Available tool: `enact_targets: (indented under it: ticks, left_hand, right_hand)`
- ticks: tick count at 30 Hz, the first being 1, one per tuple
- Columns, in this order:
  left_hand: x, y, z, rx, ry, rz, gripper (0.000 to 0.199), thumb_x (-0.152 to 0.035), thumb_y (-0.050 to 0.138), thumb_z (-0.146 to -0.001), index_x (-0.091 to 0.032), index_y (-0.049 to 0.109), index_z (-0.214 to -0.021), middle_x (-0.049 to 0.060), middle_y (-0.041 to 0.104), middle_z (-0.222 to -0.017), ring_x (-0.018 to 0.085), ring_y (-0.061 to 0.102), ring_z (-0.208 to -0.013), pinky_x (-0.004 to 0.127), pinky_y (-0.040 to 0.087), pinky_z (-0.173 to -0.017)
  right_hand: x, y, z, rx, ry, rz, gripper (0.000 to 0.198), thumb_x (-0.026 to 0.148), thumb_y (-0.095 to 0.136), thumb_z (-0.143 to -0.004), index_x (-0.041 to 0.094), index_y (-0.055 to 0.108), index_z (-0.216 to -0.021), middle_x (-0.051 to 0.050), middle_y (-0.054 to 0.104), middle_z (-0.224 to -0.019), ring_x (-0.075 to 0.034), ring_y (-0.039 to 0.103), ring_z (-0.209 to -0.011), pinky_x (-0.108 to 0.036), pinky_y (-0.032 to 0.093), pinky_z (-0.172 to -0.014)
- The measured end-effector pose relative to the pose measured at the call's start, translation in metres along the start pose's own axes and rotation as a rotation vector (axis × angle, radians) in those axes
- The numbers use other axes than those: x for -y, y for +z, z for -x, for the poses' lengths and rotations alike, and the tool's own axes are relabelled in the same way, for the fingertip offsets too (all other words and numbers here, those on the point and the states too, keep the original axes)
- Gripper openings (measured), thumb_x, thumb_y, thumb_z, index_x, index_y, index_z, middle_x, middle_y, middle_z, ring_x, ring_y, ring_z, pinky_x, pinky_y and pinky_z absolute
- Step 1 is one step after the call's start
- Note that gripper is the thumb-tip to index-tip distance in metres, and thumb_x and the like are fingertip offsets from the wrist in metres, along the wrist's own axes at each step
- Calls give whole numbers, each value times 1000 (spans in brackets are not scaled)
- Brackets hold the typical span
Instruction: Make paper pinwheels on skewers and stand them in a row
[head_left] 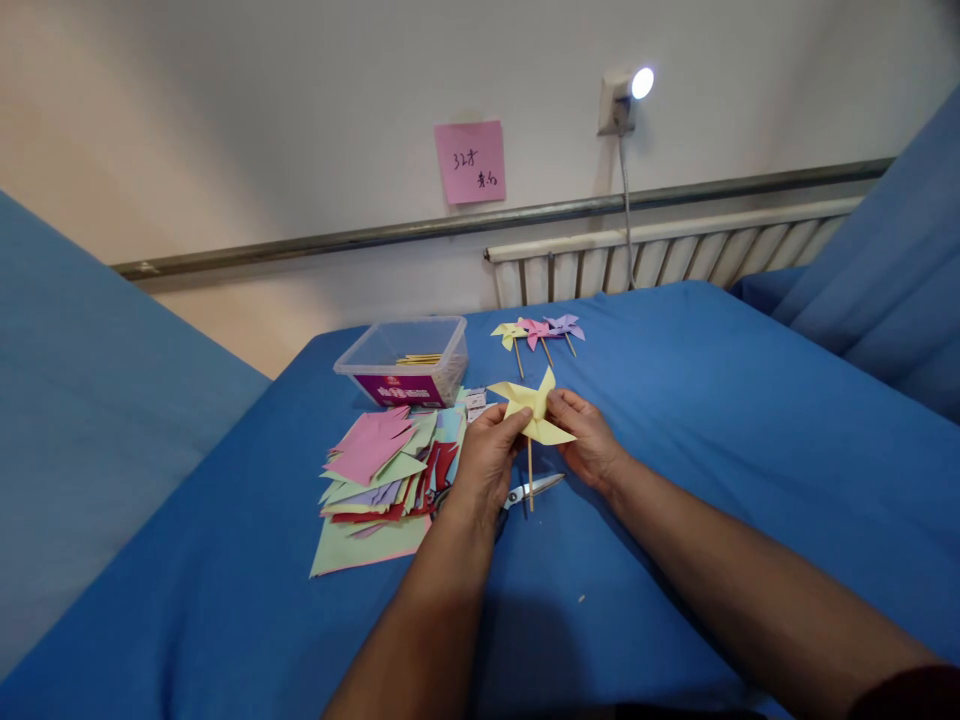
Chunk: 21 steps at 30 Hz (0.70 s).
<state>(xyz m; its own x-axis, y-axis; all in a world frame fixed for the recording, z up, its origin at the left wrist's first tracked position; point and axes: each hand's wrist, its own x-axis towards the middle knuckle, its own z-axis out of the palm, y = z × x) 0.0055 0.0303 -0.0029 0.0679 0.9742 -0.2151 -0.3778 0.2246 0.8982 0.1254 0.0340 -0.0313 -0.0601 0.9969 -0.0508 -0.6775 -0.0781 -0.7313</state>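
Between my two hands is a yellow paper pinwheel (541,402) on a thin wooden stick (530,470) that points down. My left hand (491,450) grips its left side, thumb pressed on the paper near the centre. On the other side, the fingers of my right hand (589,435) pinch a blade close to the middle. Scissors (536,488) with dark handles lie on the cloth below the pinwheel, their blades pointing right; my left forearm partly covers the handles.
A pile of cut coloured paper (375,470) lies left of my hands. Behind it stands a clear plastic box (401,385) holding wooden sticks. Yellow, pink and purple pinwheels (535,332) lie farther back on the blue cloth (675,380). A radiator (675,255) lines the wall.
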Motion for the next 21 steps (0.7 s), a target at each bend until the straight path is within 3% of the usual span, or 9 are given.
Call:
enact_targets:
  ticks: [6,9,12,14,17,21]
  left_hand:
    - [1,0,-1,26,-8,-32,26,-26,79,-57,-12,69,-77,7,70,-73,15,62,-61,27,47,-65]
    - [2,-1,-2,27,-12,-53,26,-27,78,-58,-12,69,-77,7,69,-71,14,61,-60,26,47,-62]
    - [2,-3,-3,-9,-4,-114,27,-29,78,-58,-12,69,-77,6,68,-68,14,59,-55,26,46,-58]
    - [2,-4,-3,-28,8,-166,28,-31,77,-59,-12,69,-78,5,68,-67,13,58,-53,26,45,-55]
    - [4,-4,-3,-43,51,-236,28,-32,77,-59,-12,69,-77,4,67,-66,13,56,-53,24,43,-53]
    - [7,-4,-4,-53,94,-241,30,-31,79,-54,-12,69,-75,3,66,-66,12,57,-55,23,42,-55]
  right_hand:
    - [3,-3,-3,-25,32,56,37,45,78,-63,20,52,-67,5,51,-53,-9,46,-47,-23,40,-48]
    - [5,-6,-4,-28,19,96,33,48,74,-67,20,56,-71,3,55,-59,-11,51,-52,-24,43,-51]
    - [9,-9,-4,-91,-164,237,33,47,66,-75,25,63,-99,-1,64,-92,-14,60,-74,-28,49,-65]
    - [13,-11,-4,-118,-347,441,36,42,65,-77,29,62,-111,-3,60,-113,-16,60,-91,-30,49,-75]
    - [16,-13,-4,-54,-530,757,28,37,61,-81,27,67,-106,-6,53,-123,-19,56,-105,-32,47,-83]
    - [13,-11,-3,47,-612,901,19,35,57,-85,24,72,-89,-7,57,-118,-21,54,-111,-37,43,-94]
